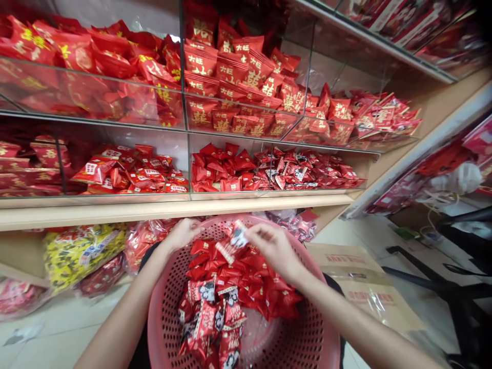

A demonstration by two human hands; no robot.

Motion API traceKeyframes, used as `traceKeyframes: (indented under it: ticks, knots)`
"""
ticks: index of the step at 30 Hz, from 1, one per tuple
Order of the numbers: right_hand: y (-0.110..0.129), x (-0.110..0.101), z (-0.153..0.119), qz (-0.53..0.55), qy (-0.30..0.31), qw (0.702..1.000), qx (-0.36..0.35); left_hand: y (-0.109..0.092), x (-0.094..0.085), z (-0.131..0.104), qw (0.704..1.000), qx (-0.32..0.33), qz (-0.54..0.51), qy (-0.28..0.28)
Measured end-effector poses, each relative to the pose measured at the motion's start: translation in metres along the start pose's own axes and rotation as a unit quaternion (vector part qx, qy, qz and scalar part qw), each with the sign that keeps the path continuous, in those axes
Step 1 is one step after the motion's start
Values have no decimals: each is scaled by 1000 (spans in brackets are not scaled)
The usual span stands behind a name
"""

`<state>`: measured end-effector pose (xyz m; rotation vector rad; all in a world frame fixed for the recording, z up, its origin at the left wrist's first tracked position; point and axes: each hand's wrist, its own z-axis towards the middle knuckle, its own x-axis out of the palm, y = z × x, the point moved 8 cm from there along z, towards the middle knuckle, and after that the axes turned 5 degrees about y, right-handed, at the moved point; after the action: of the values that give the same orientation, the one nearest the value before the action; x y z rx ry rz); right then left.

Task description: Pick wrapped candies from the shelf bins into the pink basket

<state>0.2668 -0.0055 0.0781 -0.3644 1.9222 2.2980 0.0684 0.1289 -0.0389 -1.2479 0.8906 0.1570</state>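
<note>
A pink perforated plastic basket (159,312) stands in front of me, holding many small wrapped packets. My right hand (271,246) is closed in a pinch on one red, white and black candy packet (232,242), raised above the pile. At the basket's far left rim is my left hand (184,236), its fingers curled over the edge. Plain red packets (253,282) fill the far and right part of the basket. Nearer to me, red packets with black-and-white pictures (209,320) lie in a separate heap. Part of the basket's bottom shows between them.
Glass-fronted shelves (115,202) with red packets rise just beyond the basket. Below them lie a yellow bag of sweets (86,253) and other plastic bags. A flattened cardboard box (365,287) and a black chair base (442,287) are on the right.
</note>
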Motion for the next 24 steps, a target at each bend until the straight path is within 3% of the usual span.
traceKeyframes:
  ticks: [2, 5, 8, 12, 16, 18, 20, 24]
  knots:
    - [-16, 43, -6, 44, 77, 995, 41, 0, 0, -1, 1000, 0, 10, 6]
    - [-46, 80, -14, 92, 111, 982, 125, 2, -1, -2, 1000, -8, 0, 8]
    - [-68, 94, -22, 114, 98, 969, 198, 6, -1, -3, 1000, -19, -13, 1]
    - [-78, 101, -30, 120, 91, 960, 237, 9, 0, -1, 1000, -23, -16, -5]
    - [-86, 108, -37, 66, 145, 955, 248, 7, -1, -1, 1000, -13, -20, -5]
    - [-81, 103, -33, -14, 165, 966, 199, 6, -2, -1, 1000, -11, -21, -5]
    - [-65, 86, -21, -100, 145, 976, 125, 5, -2, -2, 1000, -15, -24, -4]
    - [-13, 18, 19, -221, 20, 975, -10, 2, -3, -3, 999, -18, -35, -1]
